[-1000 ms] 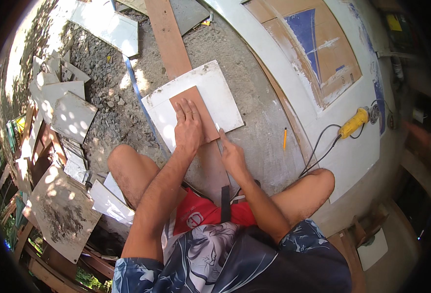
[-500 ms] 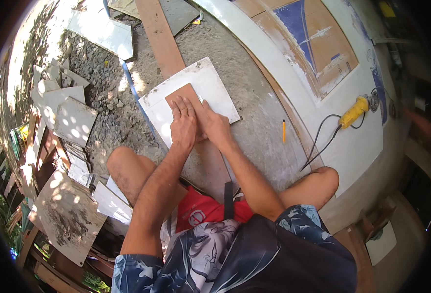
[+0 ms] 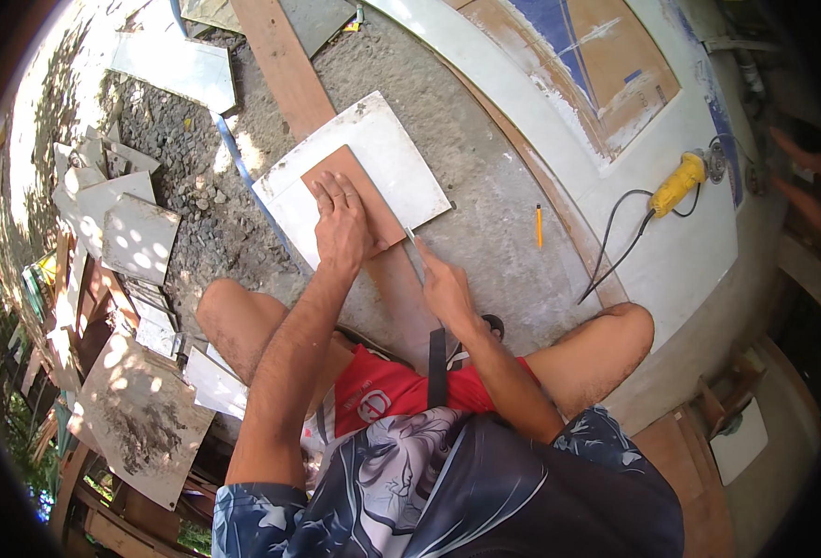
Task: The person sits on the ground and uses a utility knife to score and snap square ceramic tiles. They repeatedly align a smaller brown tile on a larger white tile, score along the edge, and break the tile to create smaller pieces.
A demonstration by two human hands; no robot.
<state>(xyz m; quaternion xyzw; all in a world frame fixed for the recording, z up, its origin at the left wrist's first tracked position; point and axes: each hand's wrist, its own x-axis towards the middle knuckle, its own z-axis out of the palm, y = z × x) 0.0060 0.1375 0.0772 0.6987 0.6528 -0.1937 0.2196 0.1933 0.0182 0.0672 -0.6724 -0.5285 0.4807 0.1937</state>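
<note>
A brown rectangular piece (image 3: 380, 206) lies flat on a white tile (image 3: 387, 126), which rests across a long wooden plank (image 3: 289, 74). My left hand (image 3: 340, 232) presses on the brown piece with its fingers stretched out flat. At that piece's near right edge, my right hand (image 3: 447, 290) is closed around a thin tool (image 3: 410, 235). Only the tool's pale, narrow end shows beyond my fingers, so its exact kind is hidden. The tool's end is at the tile's near side, close to the brown piece's corner.
On the concrete to the right lies a yellow pencil (image 3: 539, 226). A yellow corded angle grinder (image 3: 678, 186) rests on a white panel (image 3: 661, 265). Broken tiles (image 3: 140, 237) and gravel (image 3: 182, 153) are at the left. My bent knees flank the plank.
My right hand has drawn back toward me along the brown piece's edge, and the thin tool now shows in it. My left hand stays pressed on the brown piece.
</note>
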